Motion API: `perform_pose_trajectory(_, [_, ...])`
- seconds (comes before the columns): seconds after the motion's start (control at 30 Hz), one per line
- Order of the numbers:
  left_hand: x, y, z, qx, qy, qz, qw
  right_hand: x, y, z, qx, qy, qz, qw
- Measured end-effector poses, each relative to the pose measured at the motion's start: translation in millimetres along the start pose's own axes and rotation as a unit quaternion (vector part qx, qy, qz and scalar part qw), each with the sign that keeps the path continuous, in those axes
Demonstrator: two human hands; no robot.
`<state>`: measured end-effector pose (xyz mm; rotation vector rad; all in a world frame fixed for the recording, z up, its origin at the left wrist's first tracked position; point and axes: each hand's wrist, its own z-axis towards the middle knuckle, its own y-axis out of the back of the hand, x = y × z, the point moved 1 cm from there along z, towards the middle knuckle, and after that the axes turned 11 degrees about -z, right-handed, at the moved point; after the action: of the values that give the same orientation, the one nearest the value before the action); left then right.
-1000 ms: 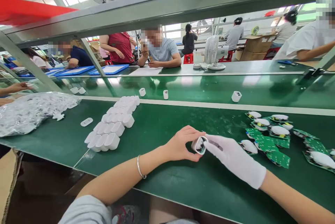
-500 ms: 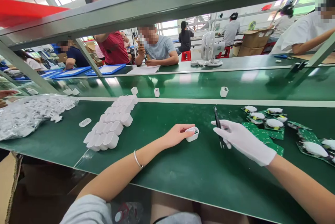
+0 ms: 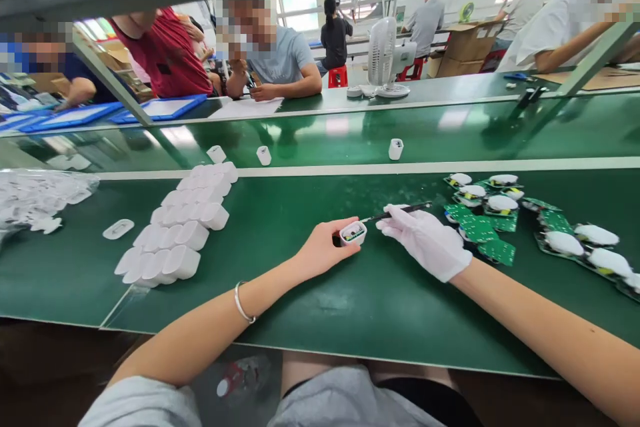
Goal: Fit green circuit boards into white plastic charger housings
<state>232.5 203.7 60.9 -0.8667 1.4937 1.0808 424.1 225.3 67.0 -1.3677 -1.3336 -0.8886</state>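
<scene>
My left hand (image 3: 327, 245), bare and with a bracelet at the wrist, grips a small white plastic housing (image 3: 353, 233) between thumb and fingers. The housing's open end faces up and shows a green board edge and dark parts inside. In my gloved right hand (image 3: 417, 237) is a pair of black tweezers (image 3: 407, 209), held nearly level. Their tips point left, at the housing's upper rim; whether they touch it I cannot tell. Several green circuit boards (image 3: 479, 222) with white pads lie right of the gloved hand.
Rows of white housings (image 3: 183, 260) stand at the left, beside a loose white oval cap (image 3: 119, 229) and a clear bag (image 3: 43, 197) of white parts. Three housings stand on the strip (image 3: 320, 144) beyond the pale line. Co-workers and a white fan (image 3: 383, 57) are across the bench.
The tweezers have swung from upright to nearly level, their tips now at the housing. My left thumb has moved off the opening to the housing's near side. The whole view has shifted.
</scene>
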Motion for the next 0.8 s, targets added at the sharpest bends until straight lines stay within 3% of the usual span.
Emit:
perform_pose_trajectory(0.2, [-0.2,-6.6,-5.5,-0.020,-0.091,0.102,0.990,-9.9,-5.3,-4.6,0.005,-0.013,0.000,1.000])
perform_pose_trajectory(0.5, [-2.2,-7.2,-6.4,-0.044,-0.048,0.117,0.991,-10.1,-13.4,-11.9,-0.026,0.014,-0.005,1.000])
perform_pose_trajectory(0.8, [-2.2,-9.8,-6.3,-0.058,-0.031,0.111,0.992,-11.3,-19.4,-12.0,-0.062,0.072,-0.117,0.989])
